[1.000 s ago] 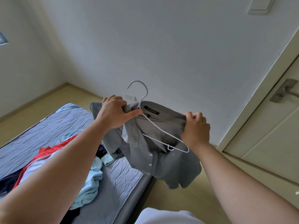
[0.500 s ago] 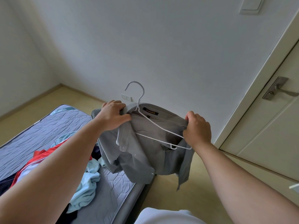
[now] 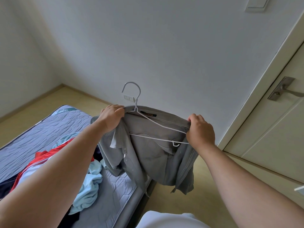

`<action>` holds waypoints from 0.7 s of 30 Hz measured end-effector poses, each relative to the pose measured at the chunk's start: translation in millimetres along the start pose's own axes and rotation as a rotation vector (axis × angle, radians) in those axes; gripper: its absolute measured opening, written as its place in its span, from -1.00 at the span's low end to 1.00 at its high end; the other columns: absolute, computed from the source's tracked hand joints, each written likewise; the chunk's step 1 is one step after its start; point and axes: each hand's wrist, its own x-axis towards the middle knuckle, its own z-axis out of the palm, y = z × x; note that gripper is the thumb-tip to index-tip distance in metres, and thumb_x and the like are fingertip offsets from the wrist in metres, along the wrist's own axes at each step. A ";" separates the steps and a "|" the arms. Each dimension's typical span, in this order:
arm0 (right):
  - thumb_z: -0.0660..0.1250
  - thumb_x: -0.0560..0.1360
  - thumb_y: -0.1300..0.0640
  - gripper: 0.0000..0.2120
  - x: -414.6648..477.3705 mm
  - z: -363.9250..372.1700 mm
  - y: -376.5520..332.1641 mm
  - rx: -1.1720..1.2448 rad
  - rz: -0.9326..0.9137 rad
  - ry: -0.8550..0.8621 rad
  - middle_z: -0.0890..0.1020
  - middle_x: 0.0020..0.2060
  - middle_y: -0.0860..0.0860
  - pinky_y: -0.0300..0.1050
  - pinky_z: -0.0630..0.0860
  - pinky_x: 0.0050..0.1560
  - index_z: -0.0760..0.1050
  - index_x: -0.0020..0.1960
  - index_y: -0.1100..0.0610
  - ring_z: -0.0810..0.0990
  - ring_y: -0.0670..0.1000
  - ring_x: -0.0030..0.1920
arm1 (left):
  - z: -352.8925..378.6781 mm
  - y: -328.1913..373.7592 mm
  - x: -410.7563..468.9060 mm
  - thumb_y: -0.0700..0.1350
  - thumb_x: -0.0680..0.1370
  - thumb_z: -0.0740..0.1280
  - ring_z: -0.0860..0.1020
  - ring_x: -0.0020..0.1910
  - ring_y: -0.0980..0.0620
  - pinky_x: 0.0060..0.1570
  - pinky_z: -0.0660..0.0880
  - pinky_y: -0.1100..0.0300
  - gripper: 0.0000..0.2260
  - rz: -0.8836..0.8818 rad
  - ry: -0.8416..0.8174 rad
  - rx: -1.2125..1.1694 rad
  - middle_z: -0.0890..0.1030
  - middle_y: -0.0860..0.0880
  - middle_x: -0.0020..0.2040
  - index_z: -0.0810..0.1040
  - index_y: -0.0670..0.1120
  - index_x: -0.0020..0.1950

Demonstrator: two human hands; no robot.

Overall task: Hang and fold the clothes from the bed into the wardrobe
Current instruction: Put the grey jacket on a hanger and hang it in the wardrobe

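Observation:
I hold a grey collared shirt (image 3: 153, 155) in the air over the bed's corner. A white wire hanger (image 3: 131, 92) sits inside its neck, hook sticking up. My left hand (image 3: 111, 117) grips the shirt's left shoulder by the collar. My right hand (image 3: 199, 130) grips the right shoulder together with the hanger's end. The shirt's body hangs down crumpled below both hands. On the bed (image 3: 49, 129) lies a pile of clothes: a light blue garment (image 3: 88, 183), a red and white one (image 3: 44, 155) and something dark. No wardrobe is in view.
A white wall stands straight ahead with a socket (image 3: 129, 97) low down. A closed door (image 3: 276, 129) with a metal handle (image 3: 283, 91) is at the right. Bare wooden floor (image 3: 189, 204) lies between the bed and the door.
Both hands have drawn the shirt's shoulders further apart over the hanger, so the collar lies flatter. The right side of the shirt now hangs lower.

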 end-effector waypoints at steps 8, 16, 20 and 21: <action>0.28 0.43 0.39 -0.73 1.5 1.5 1.5 -0.109 0.013 0.042 0.38 -0.04 0.09 -0.09 0.26 -0.27 0.36 0.05 0.14 0.39 0.14 -0.20 | 4.2 -4.7 -1.5 0.66 0.27 0.15 0.43 -0.36 -0.03 -0.13 0.30 0.05 -0.23 -0.043 0.045 0.128 0.38 0.03 -0.48 0.37 -0.10 -0.36; 0.30 0.46 0.35 -0.70 3.6 -1.9 -9.1 -0.066 0.092 0.025 0.40 0.06 0.09 -0.09 0.32 -0.28 0.36 0.12 0.10 0.38 0.11 -0.08 | 8.3 4.8 1.0 0.70 0.28 0.05 0.47 -0.15 -0.14 0.05 0.30 -0.07 -0.18 -0.131 0.370 0.310 0.51 -0.02 -0.48 0.43 -0.08 -0.53; 0.31 0.48 0.27 -0.75 7.2 -4.1 -15.2 0.032 0.149 -0.008 0.42 0.03 0.05 -0.09 0.40 -0.30 0.34 0.09 0.08 0.47 0.09 -0.18 | 9.8 12.0 2.9 0.68 0.31 0.02 0.44 -0.06 -0.14 0.08 0.32 -0.08 -0.19 -0.166 0.428 0.292 0.53 -0.01 -0.41 0.53 -0.05 -0.46; 0.32 0.50 0.23 -0.76 8.6 -3.8 -15.7 0.070 0.160 -0.019 0.44 0.03 0.05 -0.08 0.46 -0.29 0.35 0.10 0.07 0.49 0.08 -0.21 | 10.6 13.3 2.8 0.67 0.31 0.01 0.43 -0.06 -0.14 0.09 0.32 -0.09 -0.20 -0.161 0.439 0.290 0.53 0.00 -0.40 0.52 -0.05 -0.46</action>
